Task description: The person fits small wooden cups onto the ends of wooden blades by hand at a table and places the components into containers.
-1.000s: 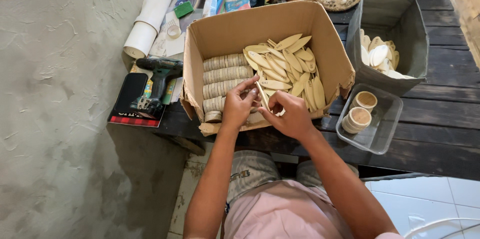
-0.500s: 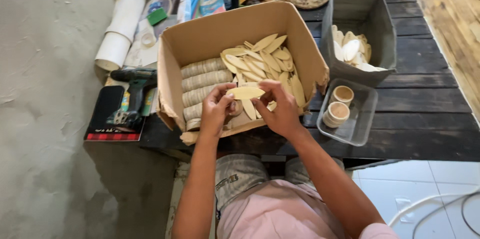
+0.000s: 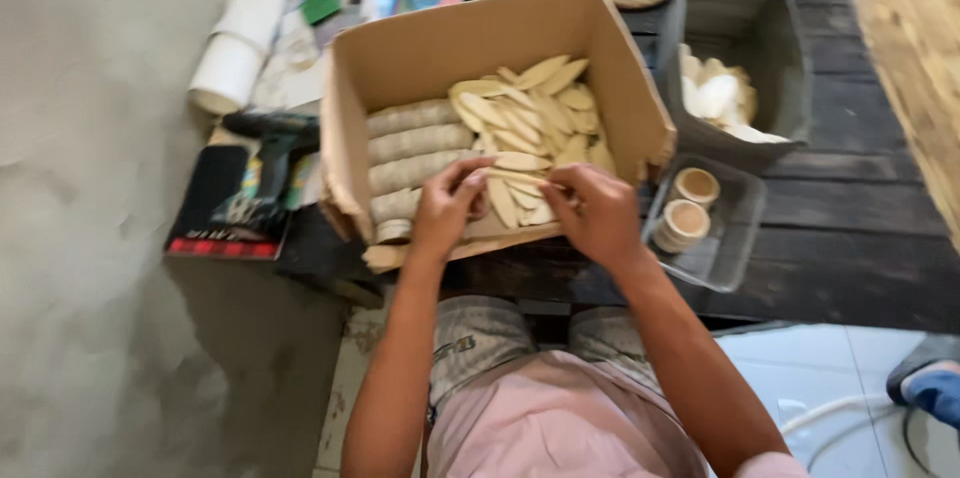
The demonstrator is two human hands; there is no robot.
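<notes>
An open cardboard box (image 3: 420, 53) stands on a dark wooden table. Inside it lie several stacked rolls of pale wooden pieces (image 3: 415, 143) on the left and a loose heap of flat oval wooden pieces (image 3: 530, 108) on the right. My left hand (image 3: 447, 206) and my right hand (image 3: 598, 213) are at the box's near edge. Together they hold a small bunch of the oval wooden pieces (image 3: 518, 166) between the fingertips, low over the heap.
A grey bin (image 3: 770, 48) with white pieces stands right of the box. A clear tray (image 3: 735, 228) holds two tape rolls (image 3: 690, 203). A cordless drill (image 3: 265, 153), a white paper roll (image 3: 240, 33) and packets lie at left. A shoe (image 3: 930, 383) shows at lower right.
The hands have lowered the held oval pieces from above the box toward the heap at its near edge. The camera has shifted, so the box sits further right in view.
</notes>
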